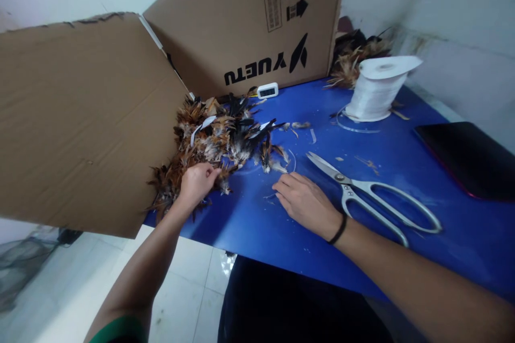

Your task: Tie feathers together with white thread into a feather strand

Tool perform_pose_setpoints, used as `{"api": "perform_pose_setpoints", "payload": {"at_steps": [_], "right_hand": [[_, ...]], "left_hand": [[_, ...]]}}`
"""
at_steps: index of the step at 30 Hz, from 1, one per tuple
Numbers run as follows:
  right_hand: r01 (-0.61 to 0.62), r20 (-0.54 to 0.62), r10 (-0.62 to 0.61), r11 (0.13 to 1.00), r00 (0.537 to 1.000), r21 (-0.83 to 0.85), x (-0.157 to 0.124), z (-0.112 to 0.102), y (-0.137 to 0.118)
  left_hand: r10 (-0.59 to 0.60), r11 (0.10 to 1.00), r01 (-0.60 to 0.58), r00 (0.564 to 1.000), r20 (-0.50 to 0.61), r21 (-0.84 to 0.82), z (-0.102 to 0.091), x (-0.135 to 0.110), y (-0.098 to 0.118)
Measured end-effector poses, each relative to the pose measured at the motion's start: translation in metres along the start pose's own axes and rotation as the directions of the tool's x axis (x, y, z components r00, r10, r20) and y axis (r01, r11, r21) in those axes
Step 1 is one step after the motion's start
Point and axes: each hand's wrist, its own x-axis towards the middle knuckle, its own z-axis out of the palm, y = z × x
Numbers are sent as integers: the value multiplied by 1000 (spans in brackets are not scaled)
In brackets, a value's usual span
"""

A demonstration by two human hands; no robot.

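My left hand (198, 183) is closed in a pinch at the near edge of a heap of brown and black feathers (213, 139). Brown feather tips stick out just past its thumb and forefinger. Low over the blue table, my right hand (308, 202) has its fingers bent and drawn together. Whatever they hold, if anything, is hidden. A thin pale strand (270, 196) shows beside those fingertips, and a few loose feathers (277, 163) lie just beyond them. Scissors with silver handles (362, 193) rest to the right of this hand, their blades slightly apart.
Cardboard panels (249, 16) stand behind and left of the feathers. At the back sits a small white digital display (267, 90). A spool of white ribbon (376, 91) stands at the right rear, before more feathers (354, 59). A dark tablet-like device (469, 158) lies on the blue table (454, 246).
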Motion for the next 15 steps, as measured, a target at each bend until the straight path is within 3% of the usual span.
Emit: {"api": "perform_pose_setpoints", "payload": {"at_steps": [3, 6, 11, 15], "right_hand": [[-4, 4, 4, 1000, 1000, -5, 0, 0, -1], [-4, 6, 4, 1000, 1000, -4, -1, 1, -1], [-12, 2, 12, 1000, 1000, 0, -2, 0, -2], [-8, 4, 8, 1000, 1000, 9, -1, 0, -2]], "left_hand": [[-27, 990, 0, 982, 186, 141, 4, -20, 12], [-34, 980, -7, 978, 204, 197, 15, -27, 18], [-60, 997, 45, 972, 228, 68, 24, -27, 13], [-53, 993, 68, 987, 152, -95, 23, -31, 4]]}}
